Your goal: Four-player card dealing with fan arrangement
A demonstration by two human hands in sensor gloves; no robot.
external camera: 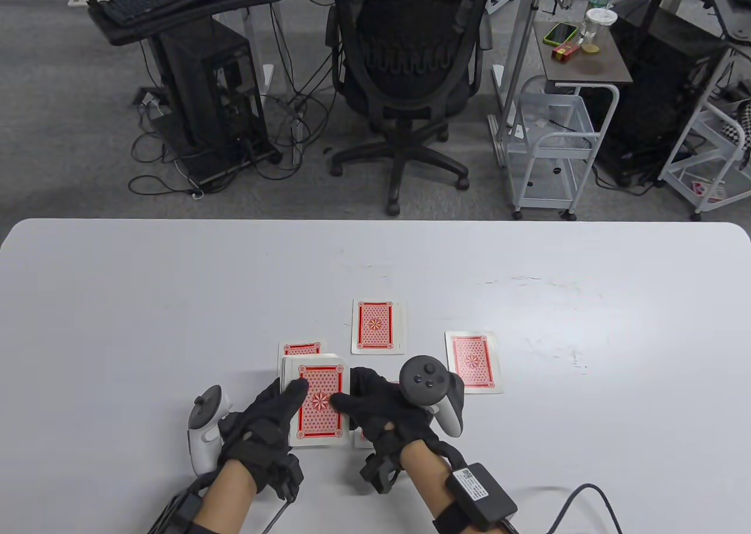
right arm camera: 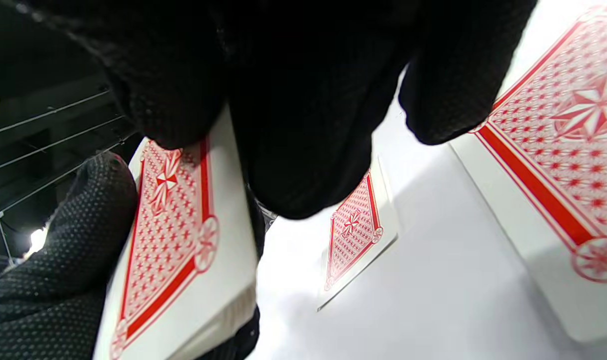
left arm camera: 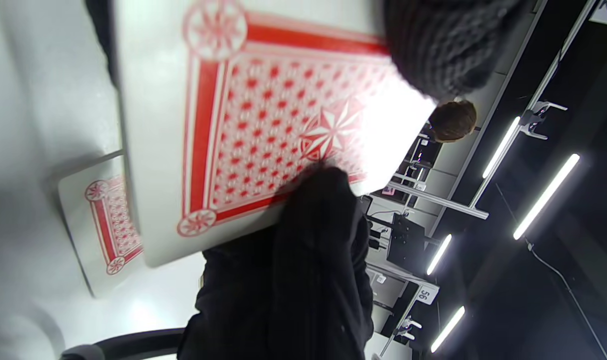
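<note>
The left hand [external camera: 267,425] cradles the deck [external camera: 317,402] near the desk's [external camera: 117,299] near edge, thumb on its back, long axis pointing away from the person; the right hand [external camera: 381,408], just beside it, pinches the top card; dealt cards [external camera: 375,325] lie beyond and around, the right hand nearer them.

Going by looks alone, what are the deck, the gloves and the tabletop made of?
Deck: likely coated paper card, white edges, printed red backs with slight sheen. Gloves, on left hand and right hand: black knit fabric; the right wrist view shows raised grip dots. Tabletop: smooth, pale, probably laminate, faintly scuffed.
</note>
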